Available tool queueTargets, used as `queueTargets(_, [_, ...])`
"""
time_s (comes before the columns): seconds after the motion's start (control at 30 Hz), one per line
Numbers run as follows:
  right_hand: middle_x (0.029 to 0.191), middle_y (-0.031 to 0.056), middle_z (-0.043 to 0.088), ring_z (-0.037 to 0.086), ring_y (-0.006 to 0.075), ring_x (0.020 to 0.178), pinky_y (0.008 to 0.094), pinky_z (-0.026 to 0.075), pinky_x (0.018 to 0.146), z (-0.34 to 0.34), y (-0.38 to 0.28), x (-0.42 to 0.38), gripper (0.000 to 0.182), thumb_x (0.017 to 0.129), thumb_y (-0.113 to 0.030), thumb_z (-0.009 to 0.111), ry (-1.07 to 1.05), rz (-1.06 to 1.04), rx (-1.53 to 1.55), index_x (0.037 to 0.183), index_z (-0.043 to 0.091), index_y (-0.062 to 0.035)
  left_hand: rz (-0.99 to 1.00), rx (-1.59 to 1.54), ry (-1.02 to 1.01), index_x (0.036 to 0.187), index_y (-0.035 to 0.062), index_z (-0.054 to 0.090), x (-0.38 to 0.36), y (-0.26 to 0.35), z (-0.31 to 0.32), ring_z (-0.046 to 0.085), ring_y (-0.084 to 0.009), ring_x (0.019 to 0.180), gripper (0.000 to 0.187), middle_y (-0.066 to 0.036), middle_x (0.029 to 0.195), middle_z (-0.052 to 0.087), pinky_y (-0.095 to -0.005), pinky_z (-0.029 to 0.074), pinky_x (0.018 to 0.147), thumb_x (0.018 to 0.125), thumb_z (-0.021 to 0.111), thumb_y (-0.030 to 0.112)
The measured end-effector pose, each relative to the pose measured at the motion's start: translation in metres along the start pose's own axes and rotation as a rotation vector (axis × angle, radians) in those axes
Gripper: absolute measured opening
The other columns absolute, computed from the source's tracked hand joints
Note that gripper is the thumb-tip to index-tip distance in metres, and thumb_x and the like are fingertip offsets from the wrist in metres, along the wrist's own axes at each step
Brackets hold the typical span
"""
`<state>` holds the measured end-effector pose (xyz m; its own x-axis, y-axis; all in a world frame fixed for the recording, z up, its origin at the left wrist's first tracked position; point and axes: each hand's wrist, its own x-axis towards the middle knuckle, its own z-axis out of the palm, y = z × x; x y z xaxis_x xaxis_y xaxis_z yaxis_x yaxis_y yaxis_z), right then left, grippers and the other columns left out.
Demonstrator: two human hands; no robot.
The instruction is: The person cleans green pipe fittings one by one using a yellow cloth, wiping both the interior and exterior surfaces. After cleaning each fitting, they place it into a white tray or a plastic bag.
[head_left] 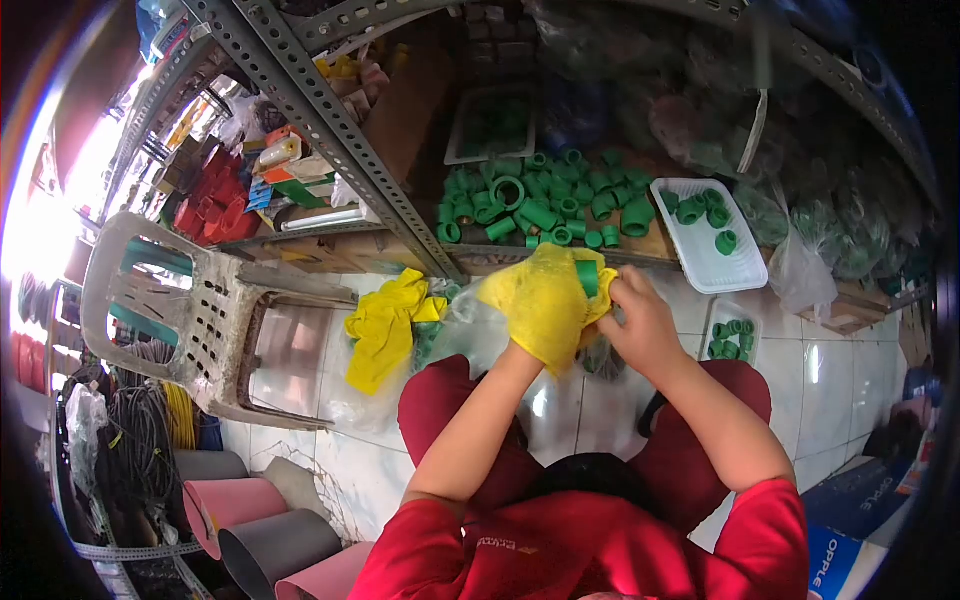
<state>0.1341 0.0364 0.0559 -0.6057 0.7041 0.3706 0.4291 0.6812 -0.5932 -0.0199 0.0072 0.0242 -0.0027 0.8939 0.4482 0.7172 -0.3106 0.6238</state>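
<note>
Yellow cloth (530,285) drapes the left hand (548,322); its fingers are hidden and its grip cannot be told. Green pipe fitting (588,277) is at the cloth's edge, between both hands. Right hand (640,318) pinches the cloth beside it. Loose green fittings (538,214) lie piled ahead, left of a white plastic tray (697,252).

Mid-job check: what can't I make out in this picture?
- Head view: the left hand, hidden by the yellow material; its grip can't be told.
- Head view: the lower part of the green fitting, covered by the same material.
- Head view: the exact contents of the far tray, lost in shadow.
- Head view: the full length of the front pink roll, cut off by the bottom edge.
</note>
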Motion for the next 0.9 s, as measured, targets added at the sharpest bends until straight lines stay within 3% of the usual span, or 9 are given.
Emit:
queueTargets(0.07, [0.088, 0.0058, 0.054, 0.055, 0.0234, 0.079, 0.0341, 0.044, 0.066, 0.002, 0.004, 0.002, 0.025, 0.071, -0.010, 0.058, -0.044, 0.071, 0.086, 0.095, 0.057, -0.0036, -0.031, 0.048, 0.008, 0.103, 0.0089, 0.055, -0.003, -0.001, 0.003, 0.049, -0.0316, 0.094, 0.048, -0.012, 0.101, 0.054, -0.0397, 0.038, 0.081, 0.064, 0.067, 0.034])
queueTargets(0.17, [0.088, 0.0021, 0.059, 0.056, 0.0099, 0.077, 0.0250, 0.044, 0.069, 0.000, 0.005, 0.007, 0.023, 0.077, -0.009, 0.054, -0.248, 0.486, 0.972, 0.098, 0.056, -0.0012, -0.014, 0.020, 0.040, 0.104, 0.0087, 0.054, -0.006, -0.007, 0.013, 0.049, -0.0322, 0.095, 0.051, -0.012, 0.102, 0.053, -0.0397, 0.038, 0.081, 0.062, 0.068, 0.035])
queueTargets(0.4, [0.094, 0.0024, 0.058, 0.055, 0.0118, 0.085, 0.0255, 0.043, 0.078, 0.003, 0.014, 0.004, 0.027, 0.075, -0.005, 0.053, -0.168, 0.646, 1.581, 0.102, 0.056, -0.0040, 0.222, 0.285, 0.133, 0.107, 0.0066, 0.052, 0.003, -0.005, 0.020, 0.049, -0.0321, 0.094, 0.055, -0.014, 0.102, 0.052, -0.0407, 0.038, 0.081, 0.063, 0.067, 0.036])
queueTargets(0.53, [0.098, 0.0048, 0.057, 0.054, 0.0164, 0.088, 0.0287, 0.041, 0.081, 0.000, 0.014, 0.002, 0.025, 0.076, -0.009, 0.054, -0.212, 0.547, 1.163, 0.101, 0.056, -0.0035, 0.258, 0.231, 0.065, 0.107, 0.0041, 0.051, -0.001, -0.005, 0.015, 0.049, -0.0325, 0.092, 0.054, -0.015, 0.100, 0.052, -0.0402, 0.039, 0.079, 0.064, 0.065, 0.034])
queueTargets(0.63, [0.102, 0.0110, 0.054, 0.050, 0.0245, 0.098, 0.0314, 0.040, 0.082, 0.008, 0.022, -0.001, 0.032, 0.073, -0.015, 0.059, -0.150, 0.056, 0.347, 0.101, 0.054, 0.0006, -0.083, -0.070, 0.106, 0.108, 0.0054, 0.052, -0.008, -0.026, 0.027, 0.048, -0.0342, 0.096, 0.050, -0.015, 0.103, 0.052, -0.0416, 0.037, 0.083, 0.067, 0.062, 0.032])
queueTargets(0.73, [0.102, 0.0098, 0.055, 0.052, 0.0203, 0.096, 0.0292, 0.041, 0.081, 0.004, 0.016, 0.000, 0.029, 0.074, -0.015, 0.060, -0.244, 0.119, 0.222, 0.100, 0.055, -0.0008, 0.004, 0.088, 0.050, 0.109, 0.0036, 0.051, -0.003, -0.008, 0.012, 0.048, -0.0341, 0.096, 0.054, -0.015, 0.104, 0.052, -0.0418, 0.037, 0.084, 0.067, 0.062, 0.036])
queueTargets(0.77, [0.102, 0.0098, 0.055, 0.052, 0.0203, 0.096, 0.0292, 0.041, 0.081, 0.003, 0.017, 0.001, 0.029, 0.074, -0.015, 0.060, -0.243, 0.119, 0.220, 0.100, 0.055, -0.0008, -0.031, 0.022, 0.048, 0.107, 0.0041, 0.051, 0.001, 0.004, 0.006, 0.048, -0.0348, 0.094, 0.052, -0.016, 0.102, 0.052, -0.0412, 0.038, 0.082, 0.066, 0.062, 0.034])
queueTargets(0.83, [0.102, 0.0074, 0.057, 0.054, 0.0162, 0.093, 0.0280, 0.042, 0.080, 0.003, 0.018, 0.003, 0.024, 0.078, -0.012, 0.057, -0.340, 0.576, 0.805, 0.100, 0.056, -0.0020, -0.064, -0.042, 0.050, 0.104, 0.0046, 0.052, 0.002, 0.008, 0.007, 0.049, -0.0354, 0.092, 0.049, -0.016, 0.099, 0.053, -0.0406, 0.039, 0.079, 0.065, 0.062, 0.033])
queueTargets(0.9, [0.101, 0.0063, 0.057, 0.054, 0.0148, 0.092, 0.0271, 0.042, 0.080, 0.005, 0.018, 0.003, 0.024, 0.079, -0.009, 0.056, -0.273, 0.611, 1.142, 0.101, 0.056, -0.0022, 0.187, 0.119, 0.173, 0.103, 0.0072, 0.054, -0.002, 0.005, 0.018, 0.048, -0.0361, 0.094, 0.045, -0.016, 0.101, 0.053, -0.0428, 0.038, 0.081, 0.066, 0.059, 0.033])
